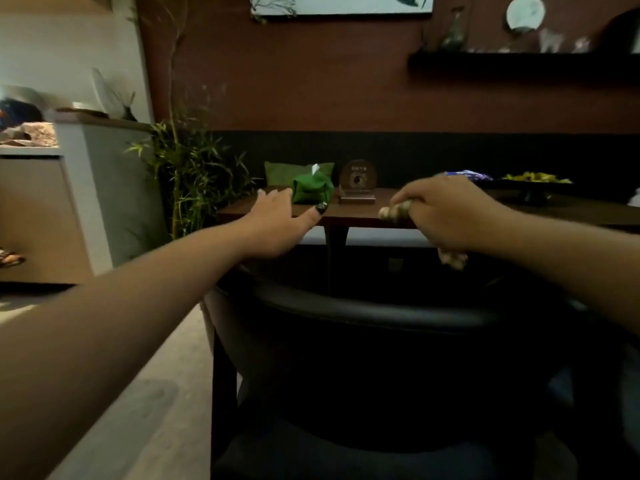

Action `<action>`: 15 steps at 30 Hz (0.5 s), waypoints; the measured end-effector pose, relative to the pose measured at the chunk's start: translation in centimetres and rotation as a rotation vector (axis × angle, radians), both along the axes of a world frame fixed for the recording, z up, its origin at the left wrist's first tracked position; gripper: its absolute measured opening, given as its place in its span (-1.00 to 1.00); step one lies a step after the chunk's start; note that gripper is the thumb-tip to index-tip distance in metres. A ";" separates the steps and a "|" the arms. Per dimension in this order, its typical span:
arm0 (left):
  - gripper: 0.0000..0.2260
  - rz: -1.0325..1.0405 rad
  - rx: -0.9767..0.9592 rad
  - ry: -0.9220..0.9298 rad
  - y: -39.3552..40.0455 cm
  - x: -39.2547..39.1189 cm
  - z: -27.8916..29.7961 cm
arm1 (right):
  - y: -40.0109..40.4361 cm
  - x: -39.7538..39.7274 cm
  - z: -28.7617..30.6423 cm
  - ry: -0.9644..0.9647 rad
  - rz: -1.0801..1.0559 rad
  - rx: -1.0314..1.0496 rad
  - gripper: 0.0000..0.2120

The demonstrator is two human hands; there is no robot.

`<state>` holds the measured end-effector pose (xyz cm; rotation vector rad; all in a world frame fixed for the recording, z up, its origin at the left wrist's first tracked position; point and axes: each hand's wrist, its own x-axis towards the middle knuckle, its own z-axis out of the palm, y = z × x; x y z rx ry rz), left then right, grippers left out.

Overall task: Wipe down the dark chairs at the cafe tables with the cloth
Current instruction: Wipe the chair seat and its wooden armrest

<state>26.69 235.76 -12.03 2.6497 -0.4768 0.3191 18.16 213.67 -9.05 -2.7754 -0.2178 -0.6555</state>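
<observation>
The left hand [277, 225] is held open, fingers straight and spread, thumb out; whether it touches anything cannot be told. A crumpled beige cloth [450, 259] is gripped in the curled fingers of the right hand [446, 214], its ends showing at the knuckles and below the palm. The dark, curved-backed padded chair [363, 341] stands pushed to the brown wooden worktop [353, 216]. Both forearms are stretched forward above the chair's backrest.

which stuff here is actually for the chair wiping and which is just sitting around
For the job:
- cloth, bunched in the right hand
- dark chair
- left hand, fingers extended

Lying about:
- green tissue pouch
- round sign
- table
- bamboo plant
</observation>
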 end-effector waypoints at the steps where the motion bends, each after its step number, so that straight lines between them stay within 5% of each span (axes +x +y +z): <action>1: -0.22 0.005 0.090 0.017 -0.5 1.6 0.1 | 0.4 1.9 0.6 0.041 -0.012 -0.017 -0.74; 4: -0.23 0.021 0.174 0.066 -2.2 6.0 0.3 | 2.9 6.8 0.5 0.070 -0.025 0.001 -0.75; 15: -0.51 0.107 -0.170 0.583 -1.4 11.3 -5.6 | 2.7 8.7 -5.9 0.254 -0.053 0.217 -0.56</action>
